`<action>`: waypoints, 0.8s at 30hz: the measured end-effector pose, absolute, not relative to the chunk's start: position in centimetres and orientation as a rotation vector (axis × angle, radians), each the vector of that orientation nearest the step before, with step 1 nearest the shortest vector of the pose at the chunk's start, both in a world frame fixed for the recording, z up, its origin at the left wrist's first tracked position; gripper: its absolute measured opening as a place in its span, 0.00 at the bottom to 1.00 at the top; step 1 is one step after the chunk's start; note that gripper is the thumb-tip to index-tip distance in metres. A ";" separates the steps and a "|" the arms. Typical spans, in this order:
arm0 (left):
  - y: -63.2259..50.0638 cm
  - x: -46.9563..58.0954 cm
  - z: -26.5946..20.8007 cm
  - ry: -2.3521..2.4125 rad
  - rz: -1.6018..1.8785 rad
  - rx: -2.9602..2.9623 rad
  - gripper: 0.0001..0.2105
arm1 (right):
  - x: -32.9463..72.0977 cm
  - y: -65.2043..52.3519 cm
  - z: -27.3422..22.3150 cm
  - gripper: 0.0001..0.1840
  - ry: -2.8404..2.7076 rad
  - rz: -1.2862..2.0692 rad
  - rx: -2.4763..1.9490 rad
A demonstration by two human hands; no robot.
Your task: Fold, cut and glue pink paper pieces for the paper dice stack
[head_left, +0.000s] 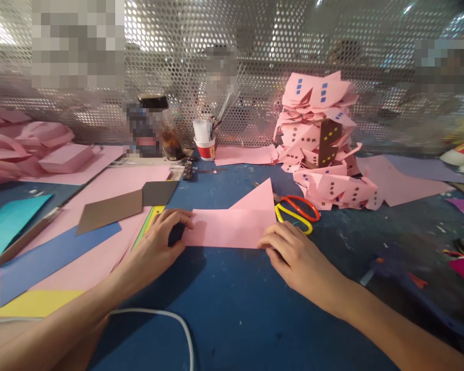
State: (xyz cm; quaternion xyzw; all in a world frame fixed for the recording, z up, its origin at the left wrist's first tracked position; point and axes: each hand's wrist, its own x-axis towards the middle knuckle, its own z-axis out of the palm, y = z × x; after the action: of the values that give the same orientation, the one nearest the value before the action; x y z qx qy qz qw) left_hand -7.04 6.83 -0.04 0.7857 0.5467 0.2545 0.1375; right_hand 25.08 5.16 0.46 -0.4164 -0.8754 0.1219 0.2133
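Observation:
A strip of pink paper [228, 229] lies across the blue table in front of me, with a pointed pink piece [257, 198] rising behind its right part. My left hand [164, 234] holds the strip's left end between thumb and curled fingers. At the lower right corner, my right hand [290, 250] grips the paper with bent fingers. Just behind that hand rest scissors [299, 208] with one red and one yellow handle, their blades mostly hidden by the pointed piece.
Behind the scissors stands a tall pink paper structure [328, 139] with small dark squares. A paper cup [205, 147] and a jar [172, 139] stand near the perforated metal screen [255, 31]. Coloured sheets [58, 260] cover the left; a white cable [178, 319] curves in front.

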 end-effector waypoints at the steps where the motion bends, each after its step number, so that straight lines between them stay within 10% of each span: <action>1: 6.8 -7.0 0.0 1.582 0.739 2.267 0.12 | 25.1 5.2 0.4 0.14 -2.429 0.338 -1.154; 24: 6.2 -5.3 -0.3 1.770 0.715 2.268 0.16 | 25.0 5.2 0.3 0.13 -2.434 0.321 -1.169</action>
State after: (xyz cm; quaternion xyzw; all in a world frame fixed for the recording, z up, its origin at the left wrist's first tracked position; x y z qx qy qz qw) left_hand -5.30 6.23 -0.34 0.7622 0.5947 0.2401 0.0884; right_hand 25.03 5.19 0.27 -0.4204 -0.8752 0.1154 0.2098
